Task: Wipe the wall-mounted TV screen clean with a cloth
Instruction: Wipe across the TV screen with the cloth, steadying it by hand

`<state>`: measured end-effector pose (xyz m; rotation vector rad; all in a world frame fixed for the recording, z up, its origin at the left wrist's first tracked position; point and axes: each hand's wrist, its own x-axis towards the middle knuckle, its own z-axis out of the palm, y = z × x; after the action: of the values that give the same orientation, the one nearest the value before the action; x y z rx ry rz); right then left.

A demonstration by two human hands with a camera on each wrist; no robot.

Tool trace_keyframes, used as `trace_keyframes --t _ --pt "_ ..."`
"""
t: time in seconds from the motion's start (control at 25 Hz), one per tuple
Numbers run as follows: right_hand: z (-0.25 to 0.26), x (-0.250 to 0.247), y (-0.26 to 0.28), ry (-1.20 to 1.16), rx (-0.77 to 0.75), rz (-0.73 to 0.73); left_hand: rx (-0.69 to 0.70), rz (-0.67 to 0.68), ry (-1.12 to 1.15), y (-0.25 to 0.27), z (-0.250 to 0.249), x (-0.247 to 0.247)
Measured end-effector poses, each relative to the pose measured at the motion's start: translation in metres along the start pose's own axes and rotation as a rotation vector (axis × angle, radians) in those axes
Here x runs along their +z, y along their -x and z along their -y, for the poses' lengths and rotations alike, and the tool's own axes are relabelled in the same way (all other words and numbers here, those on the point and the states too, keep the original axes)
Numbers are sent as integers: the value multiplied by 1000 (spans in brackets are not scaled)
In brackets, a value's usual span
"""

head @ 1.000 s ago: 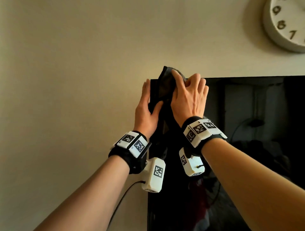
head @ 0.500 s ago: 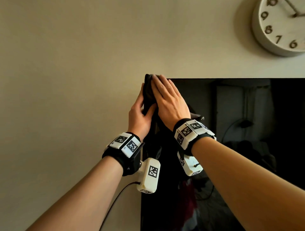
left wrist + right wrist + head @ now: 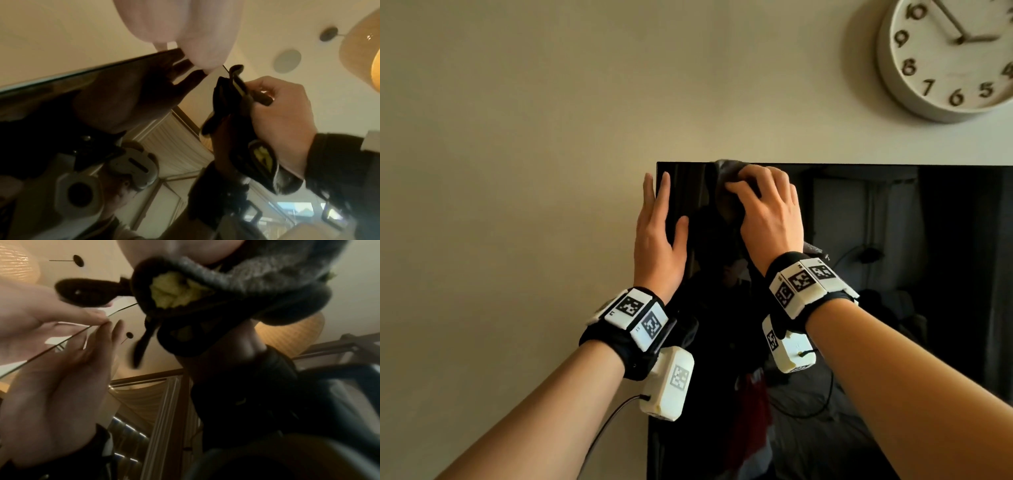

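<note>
Head view, looking up at a dark wall-mounted TV screen (image 3: 893,274) on a pale wall, with a round clock (image 3: 948,58) near the wall's upper right. Half a second ago both hands were bunched over the screen's top left corner; now they have separated, and the cloth has travelled right along the top edge. My reading is that the corner is finished and a wiping pass along the top edge is starting, with most of the screen not yet wiped.

At the screen's left edge, the left hand (image 3: 659,236) lies flat with fingers straight, steadying the panel and holding nothing.

Just to its right, the right hand (image 3: 770,216) has its fingers curled around a bunched dark grey cloth (image 3: 726,192), pressing it against the glass at the top edge. The right wrist view shows a yellow-green inner layer in the cloth.
</note>
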<state>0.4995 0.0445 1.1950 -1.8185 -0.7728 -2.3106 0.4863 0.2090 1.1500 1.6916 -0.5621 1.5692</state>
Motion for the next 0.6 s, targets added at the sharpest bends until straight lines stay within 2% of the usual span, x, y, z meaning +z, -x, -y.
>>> trace_keyframes --t 0.12,0.28,0.4,0.48,0.6 --pt "0 -3 16 158 -37 67 114 22 -207 8 -1 15" --pt "-7 -8 26 140 -164 178 111 75 -247 10 1 19" --pt "-14 -11 26 25 -270 30 124 102 -324 10 3 18" --pt "-13 -15 16 -1 -182 -73 122 99 -350 10 2 19" --pt "-10 -18 -6 -77 60 -159 115 86 -371 11 1 20"
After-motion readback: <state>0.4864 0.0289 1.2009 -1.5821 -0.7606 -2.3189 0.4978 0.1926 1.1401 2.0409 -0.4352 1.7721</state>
